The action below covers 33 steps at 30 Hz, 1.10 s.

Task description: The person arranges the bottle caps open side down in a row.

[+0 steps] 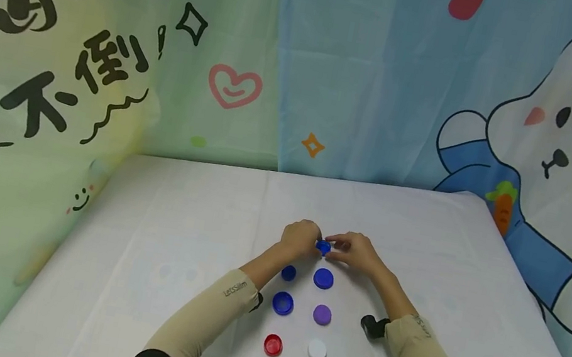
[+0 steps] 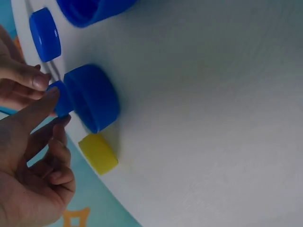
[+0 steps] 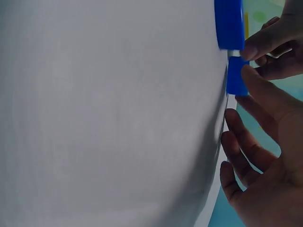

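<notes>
Both hands meet over one small blue bottle cap toward the far part of the table. My left hand pinches it from the left; in the left wrist view the thumb and a finger of that hand lie against the cap. From the other side my right hand pinches the same cap, thumb and forefinger at its edges in the right wrist view. A larger blue cap and a yellow cap stand close by, hidden by the left hand in the head view.
Nearer on the white-covered table lie two columns of caps: a small blue cap, a hollow blue cap and a red cap; beside them a blue cap, a purple cap and a white cap.
</notes>
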Each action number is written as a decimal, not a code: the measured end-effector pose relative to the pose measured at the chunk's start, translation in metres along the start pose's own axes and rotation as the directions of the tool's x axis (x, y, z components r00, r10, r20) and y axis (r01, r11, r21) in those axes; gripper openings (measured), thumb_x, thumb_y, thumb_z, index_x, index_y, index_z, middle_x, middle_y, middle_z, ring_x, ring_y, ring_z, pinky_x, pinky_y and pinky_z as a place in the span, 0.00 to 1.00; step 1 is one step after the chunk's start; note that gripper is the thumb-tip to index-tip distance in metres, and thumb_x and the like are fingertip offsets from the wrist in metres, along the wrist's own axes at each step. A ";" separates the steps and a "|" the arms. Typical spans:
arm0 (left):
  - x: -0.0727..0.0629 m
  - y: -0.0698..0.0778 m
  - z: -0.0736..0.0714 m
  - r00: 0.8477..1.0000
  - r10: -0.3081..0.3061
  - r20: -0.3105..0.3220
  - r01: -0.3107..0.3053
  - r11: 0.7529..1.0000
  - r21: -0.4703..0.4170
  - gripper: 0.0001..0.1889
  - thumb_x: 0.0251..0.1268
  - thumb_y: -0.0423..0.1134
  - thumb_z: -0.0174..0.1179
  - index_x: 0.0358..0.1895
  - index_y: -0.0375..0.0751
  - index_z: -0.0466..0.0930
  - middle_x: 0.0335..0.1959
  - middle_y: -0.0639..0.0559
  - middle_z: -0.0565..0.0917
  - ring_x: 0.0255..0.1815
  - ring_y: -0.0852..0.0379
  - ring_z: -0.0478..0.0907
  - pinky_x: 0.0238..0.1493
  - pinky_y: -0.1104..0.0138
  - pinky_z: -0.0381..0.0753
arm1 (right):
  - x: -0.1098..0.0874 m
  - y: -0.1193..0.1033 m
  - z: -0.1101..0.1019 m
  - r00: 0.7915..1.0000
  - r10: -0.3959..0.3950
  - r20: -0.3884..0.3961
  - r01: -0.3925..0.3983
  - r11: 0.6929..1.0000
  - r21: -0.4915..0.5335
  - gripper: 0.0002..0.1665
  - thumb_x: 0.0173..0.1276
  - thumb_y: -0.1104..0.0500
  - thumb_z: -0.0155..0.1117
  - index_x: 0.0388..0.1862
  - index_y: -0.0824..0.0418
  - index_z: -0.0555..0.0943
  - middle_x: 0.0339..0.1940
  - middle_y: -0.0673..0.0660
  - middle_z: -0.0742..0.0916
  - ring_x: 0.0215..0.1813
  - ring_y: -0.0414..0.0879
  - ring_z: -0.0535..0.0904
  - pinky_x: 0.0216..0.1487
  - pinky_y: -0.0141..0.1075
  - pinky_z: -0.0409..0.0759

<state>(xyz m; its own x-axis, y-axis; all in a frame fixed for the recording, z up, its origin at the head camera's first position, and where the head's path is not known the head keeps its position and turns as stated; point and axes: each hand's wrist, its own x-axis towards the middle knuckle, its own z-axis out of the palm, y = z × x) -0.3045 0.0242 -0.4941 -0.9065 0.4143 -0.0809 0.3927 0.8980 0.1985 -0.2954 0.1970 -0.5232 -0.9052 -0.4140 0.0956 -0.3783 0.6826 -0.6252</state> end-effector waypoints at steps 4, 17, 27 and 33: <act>-0.003 0.000 0.000 0.999 0.026 -0.018 -0.027 1.000 -0.015 0.18 0.48 0.50 0.70 0.43 0.49 0.85 0.35 0.55 0.82 0.34 0.59 0.79 0.30 0.68 0.76 | -0.004 -0.003 -0.001 0.998 -0.045 -0.040 0.044 0.999 -0.007 0.21 0.51 0.57 0.73 0.45 0.62 0.84 0.32 0.54 0.85 0.35 0.48 0.76 0.37 0.40 0.71; -0.058 -0.006 -0.055 0.882 0.274 -0.382 -0.364 0.913 -0.184 0.17 0.53 0.48 0.67 0.45 0.46 0.84 0.26 0.57 0.75 0.23 0.64 0.68 0.24 0.76 0.66 | -0.036 -0.063 -0.049 0.942 -0.216 -0.258 0.211 0.976 -0.047 0.21 0.53 0.52 0.72 0.46 0.56 0.84 0.34 0.51 0.83 0.42 0.45 0.69 0.39 0.43 0.68; -0.087 -0.004 -0.076 0.967 0.104 -0.233 -0.234 0.724 -0.649 0.16 0.55 0.49 0.65 0.45 0.45 0.85 0.24 0.56 0.77 0.25 0.58 0.72 0.25 0.72 0.71 | -0.056 -0.097 -0.066 0.917 -0.287 -0.276 0.272 0.958 -0.092 0.21 0.50 0.53 0.75 0.44 0.55 0.85 0.36 0.49 0.83 0.42 0.42 0.67 0.42 0.43 0.65; -0.087 -0.007 -0.074 0.988 -0.045 0.145 0.150 0.424 -0.893 0.16 0.56 0.51 0.64 0.40 0.44 0.86 0.26 0.56 0.76 0.27 0.58 0.70 0.32 0.68 0.72 | -0.060 -0.100 -0.065 0.906 -0.316 -0.282 0.302 0.949 -0.093 0.21 0.48 0.53 0.76 0.44 0.54 0.85 0.36 0.46 0.82 0.42 0.41 0.67 0.42 0.42 0.64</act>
<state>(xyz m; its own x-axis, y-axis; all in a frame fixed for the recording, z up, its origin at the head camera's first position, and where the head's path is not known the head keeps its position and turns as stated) -0.2398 -0.0287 -0.4159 -0.8912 0.3906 -0.2306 -0.1082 0.3107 0.9443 -0.2161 0.1928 -0.4162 -0.7553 -0.4210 0.5023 -0.6500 0.5792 -0.4920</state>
